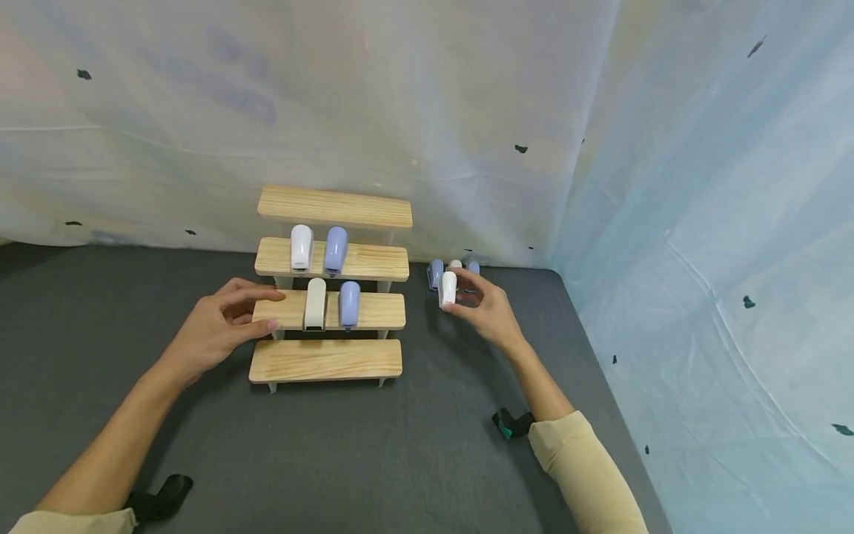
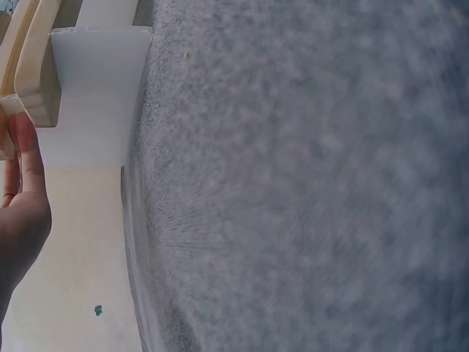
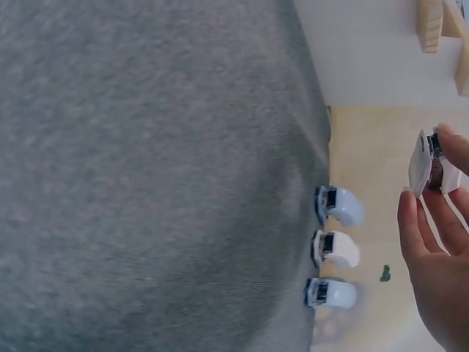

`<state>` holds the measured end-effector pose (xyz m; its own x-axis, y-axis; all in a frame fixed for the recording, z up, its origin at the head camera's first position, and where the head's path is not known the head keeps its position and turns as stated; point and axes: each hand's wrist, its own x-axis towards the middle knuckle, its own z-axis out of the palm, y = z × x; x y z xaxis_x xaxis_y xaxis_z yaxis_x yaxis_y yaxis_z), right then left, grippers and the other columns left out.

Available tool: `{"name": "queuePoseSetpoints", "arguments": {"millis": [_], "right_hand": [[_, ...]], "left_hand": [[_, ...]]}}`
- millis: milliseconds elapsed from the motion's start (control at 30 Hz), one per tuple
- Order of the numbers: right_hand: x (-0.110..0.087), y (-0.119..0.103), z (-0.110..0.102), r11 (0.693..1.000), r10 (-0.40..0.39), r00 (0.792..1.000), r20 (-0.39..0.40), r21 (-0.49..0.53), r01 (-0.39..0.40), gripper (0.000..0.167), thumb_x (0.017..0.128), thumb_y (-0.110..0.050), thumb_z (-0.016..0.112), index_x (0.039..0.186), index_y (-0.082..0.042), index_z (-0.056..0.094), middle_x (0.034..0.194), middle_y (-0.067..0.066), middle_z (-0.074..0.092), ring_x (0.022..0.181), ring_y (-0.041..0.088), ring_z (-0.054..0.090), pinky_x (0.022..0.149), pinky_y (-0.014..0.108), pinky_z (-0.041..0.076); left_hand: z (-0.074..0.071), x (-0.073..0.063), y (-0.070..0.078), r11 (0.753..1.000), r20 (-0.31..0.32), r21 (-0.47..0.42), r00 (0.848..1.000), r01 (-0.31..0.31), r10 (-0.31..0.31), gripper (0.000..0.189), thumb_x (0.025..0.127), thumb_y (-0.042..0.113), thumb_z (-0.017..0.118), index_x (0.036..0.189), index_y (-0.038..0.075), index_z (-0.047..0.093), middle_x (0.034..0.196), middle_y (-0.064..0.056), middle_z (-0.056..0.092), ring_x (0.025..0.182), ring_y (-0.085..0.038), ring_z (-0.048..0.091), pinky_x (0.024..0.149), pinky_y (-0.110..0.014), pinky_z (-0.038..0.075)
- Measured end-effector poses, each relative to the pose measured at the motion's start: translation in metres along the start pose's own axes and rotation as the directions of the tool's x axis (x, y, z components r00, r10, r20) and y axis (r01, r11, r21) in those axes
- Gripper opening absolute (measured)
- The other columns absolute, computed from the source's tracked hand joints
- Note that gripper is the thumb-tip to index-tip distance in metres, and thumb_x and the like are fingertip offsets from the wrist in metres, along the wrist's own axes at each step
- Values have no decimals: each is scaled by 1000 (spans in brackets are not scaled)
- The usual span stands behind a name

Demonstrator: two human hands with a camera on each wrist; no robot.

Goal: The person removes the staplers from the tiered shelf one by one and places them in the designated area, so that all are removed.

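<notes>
In the head view, my right hand [image 1: 492,308] pinches a small white stapler [image 1: 448,288] between thumb and fingers, raised off the table. Its open-sided underside with dark parts shows in the right wrist view, where the same stapler [image 3: 420,165] is tilted. My left hand [image 1: 216,326] grips the left end of a four-step wooden display rack [image 1: 327,361] at its second step from the bottom. That step bears a beige stapler [image 1: 316,304] and a blue stapler [image 1: 349,302]. One step higher stand a white stapler [image 1: 302,247] and another blue stapler [image 1: 336,250].
Behind my right hand, a blue stapler [image 1: 435,273], a pale stapler [image 3: 339,249] and a second blue stapler [image 3: 333,293] stand in a row by the back curtain [image 1: 467,133]. Dark grey cloth [image 1: 347,452] covers the table. A side curtain [image 1: 720,297] hangs at the right.
</notes>
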<state>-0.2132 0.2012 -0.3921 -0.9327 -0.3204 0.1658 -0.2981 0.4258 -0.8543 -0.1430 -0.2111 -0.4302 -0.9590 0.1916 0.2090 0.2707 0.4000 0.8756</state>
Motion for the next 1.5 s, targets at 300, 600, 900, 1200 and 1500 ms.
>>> {"name": "queuePoseSetpoints", "arguments": {"millis": [300, 600, 900, 1200, 1500], "right_hand": [[3, 43, 3, 999, 26, 999, -30, 29, -25, 69, 81, 2, 80, 143, -1, 51, 137, 19, 54, 122, 36, 55, 95, 43, 50], [0, 53, 4, 999, 39, 998, -46, 21, -38, 66, 81, 1, 81, 141, -4, 54, 136, 16, 57, 119, 32, 58, 94, 44, 50], [0, 62, 10, 999, 23, 998, -51, 31, -22, 66, 81, 2, 81, 141, -1, 54, 135, 21, 57, 120, 37, 57, 93, 41, 52], [4, 76, 14, 998, 69, 996, -50, -8, -69, 66, 79, 0, 82, 139, -8, 56, 133, 15, 60, 117, 27, 61, 88, 28, 53], [8, 74, 13, 993, 102, 995, 9, 50, -103, 67, 81, 2, 81, 141, 0, 52, 135, 23, 57, 123, 34, 56, 94, 36, 51]], "left_hand": [[0, 0, 0, 1000, 7, 7, 1000, 4, -4, 39, 92, 19, 74, 129, 11, 66, 117, -2, 52, 93, -21, 39, 78, -17, 39], [2, -2, -2, 1000, 7, 7, 1000, 7, -7, 38, 92, 19, 74, 129, 11, 66, 117, -2, 52, 92, -22, 38, 75, -20, 38], [2, -1, -2, 1000, 3, 16, 1000, 8, -8, 39, 93, 20, 74, 129, 11, 66, 118, -2, 52, 95, -22, 39, 81, -15, 38], [2, -1, -1, 1000, 2, 12, 1000, 8, -8, 38, 93, 20, 73, 130, 12, 65, 118, -2, 52, 94, -23, 38, 80, -16, 38], [0, 1, 1, 1000, 6, 11, 1000, 8, -8, 39, 93, 20, 73, 130, 10, 65, 118, -3, 51, 95, -20, 38, 80, -16, 38]]}}
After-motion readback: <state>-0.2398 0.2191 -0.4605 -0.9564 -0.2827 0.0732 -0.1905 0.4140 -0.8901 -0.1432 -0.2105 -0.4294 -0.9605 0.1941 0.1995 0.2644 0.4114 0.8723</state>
